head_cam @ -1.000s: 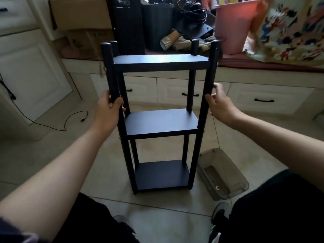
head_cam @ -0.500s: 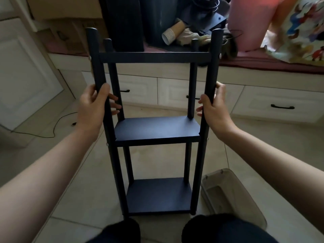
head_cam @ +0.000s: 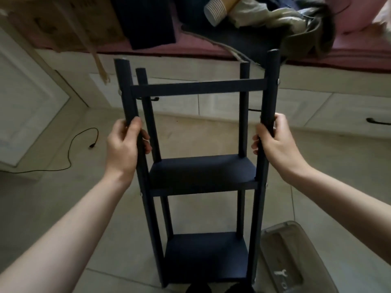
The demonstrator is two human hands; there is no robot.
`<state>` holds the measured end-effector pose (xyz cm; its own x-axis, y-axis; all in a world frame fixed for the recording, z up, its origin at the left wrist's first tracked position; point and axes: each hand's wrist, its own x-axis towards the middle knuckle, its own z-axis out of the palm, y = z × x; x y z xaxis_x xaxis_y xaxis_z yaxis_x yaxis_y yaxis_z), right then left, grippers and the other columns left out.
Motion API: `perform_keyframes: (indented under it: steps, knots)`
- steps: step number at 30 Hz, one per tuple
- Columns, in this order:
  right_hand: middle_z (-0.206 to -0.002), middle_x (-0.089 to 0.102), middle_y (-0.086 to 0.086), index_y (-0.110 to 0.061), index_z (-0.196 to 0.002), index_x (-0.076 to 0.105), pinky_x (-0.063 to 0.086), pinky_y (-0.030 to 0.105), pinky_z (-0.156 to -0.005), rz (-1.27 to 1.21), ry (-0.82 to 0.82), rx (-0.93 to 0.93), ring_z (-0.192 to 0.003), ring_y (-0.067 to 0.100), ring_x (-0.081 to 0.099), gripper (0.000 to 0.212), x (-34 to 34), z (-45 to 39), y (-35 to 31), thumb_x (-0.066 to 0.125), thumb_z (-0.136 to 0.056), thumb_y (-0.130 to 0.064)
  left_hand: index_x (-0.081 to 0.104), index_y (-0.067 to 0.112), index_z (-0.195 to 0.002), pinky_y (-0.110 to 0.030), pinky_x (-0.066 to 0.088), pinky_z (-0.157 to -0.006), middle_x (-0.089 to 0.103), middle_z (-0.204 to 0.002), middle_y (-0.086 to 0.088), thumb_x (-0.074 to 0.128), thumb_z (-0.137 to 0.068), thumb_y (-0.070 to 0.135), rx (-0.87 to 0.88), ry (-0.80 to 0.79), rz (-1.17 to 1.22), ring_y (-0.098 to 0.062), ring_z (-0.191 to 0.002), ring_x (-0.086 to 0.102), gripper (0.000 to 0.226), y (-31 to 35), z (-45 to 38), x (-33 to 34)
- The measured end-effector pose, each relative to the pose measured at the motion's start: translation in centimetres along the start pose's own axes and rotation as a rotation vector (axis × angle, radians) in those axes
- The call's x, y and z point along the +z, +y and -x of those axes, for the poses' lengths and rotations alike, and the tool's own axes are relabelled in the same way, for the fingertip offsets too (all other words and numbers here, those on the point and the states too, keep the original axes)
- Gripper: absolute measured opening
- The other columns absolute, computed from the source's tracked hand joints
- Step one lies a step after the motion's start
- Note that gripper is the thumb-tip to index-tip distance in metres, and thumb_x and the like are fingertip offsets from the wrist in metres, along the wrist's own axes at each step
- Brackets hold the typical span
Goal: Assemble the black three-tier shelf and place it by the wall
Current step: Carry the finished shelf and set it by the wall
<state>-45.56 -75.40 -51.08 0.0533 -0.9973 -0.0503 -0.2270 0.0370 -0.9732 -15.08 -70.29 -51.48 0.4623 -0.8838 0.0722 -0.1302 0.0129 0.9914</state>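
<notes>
Black 3-tier shelf (head_cam: 201,176), round posts

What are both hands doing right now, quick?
Left hand: closed around the front left post of the black shelf.
Right hand: closed around the front right post.
</notes>
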Motion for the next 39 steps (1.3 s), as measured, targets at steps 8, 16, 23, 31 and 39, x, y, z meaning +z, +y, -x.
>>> perform_keyframes:
  steps: [8,16,23,31,39]
  knots:
    - [-0.096,0.065,0.013,-0.020,-0.114,0.047,0.052,0.048,-0.088,0.151,-0.064,0.304,-0.093,0.031,0.066,0.012,-0.4,2.2,-1.3,0.042,-0.104,-0.025,0.060,0.025,-0.096,-0.029,0.052,-0.063,0.062,-0.071,0.005,0.047,-0.105,0.040,-0.297,-0.015,-0.180,-0.008,-0.062,0.062,0.022,0.4,2.0,-1.0]
    - [-0.087,0.064,0.004,-0.018,-0.111,0.048,0.053,0.045,-0.085,0.123,-0.066,0.282,-0.086,0.024,0.064,0.008,-2.5,5.9,-9.3,0.044,-0.104,-0.020,0.057,0.024,-0.088,-0.041,0.048,-0.071,0.059,-0.077,-0.006,0.048,-0.102,0.048,-0.255,0.020,-0.207,-0.020,-0.070,0.057,0.029,10.3,4.7,-2.9]
    - [-0.082,0.063,0.001,-0.029,-0.102,0.048,0.051,0.051,-0.084,0.099,-0.056,0.212,-0.080,0.023,0.063,0.009,-7.0,8.1,-21.5,0.044,-0.104,-0.021,0.057,0.024,-0.086,-0.038,0.047,-0.066,0.059,-0.070,-0.002,0.052,-0.091,0.062,-0.182,-0.007,-0.132,-0.020,-0.065,0.056,0.039,24.8,6.1,-3.9]
    - [-0.088,0.058,0.008,-0.017,-0.109,0.047,0.051,0.027,-0.078,-0.010,-0.004,0.184,-0.081,0.016,0.061,0.010,-13.4,13.8,-36.8,0.041,-0.104,-0.010,0.061,0.038,-0.084,-0.041,0.046,-0.070,0.060,-0.074,0.003,0.054,-0.090,0.056,-0.173,-0.057,-0.085,-0.021,-0.069,0.055,0.021,41.8,10.7,-4.8]
    - [-0.076,0.050,0.006,-0.006,-0.092,0.044,0.044,0.039,-0.073,-0.011,0.204,0.199,-0.069,0.017,0.050,0.012,-18.4,21.4,-45.2,0.045,-0.102,-0.012,0.056,0.029,-0.084,-0.019,0.042,-0.059,0.056,-0.070,0.000,0.051,-0.092,0.056,-0.078,-0.190,-0.087,-0.016,-0.064,0.051,0.028,51.4,15.8,-5.2]
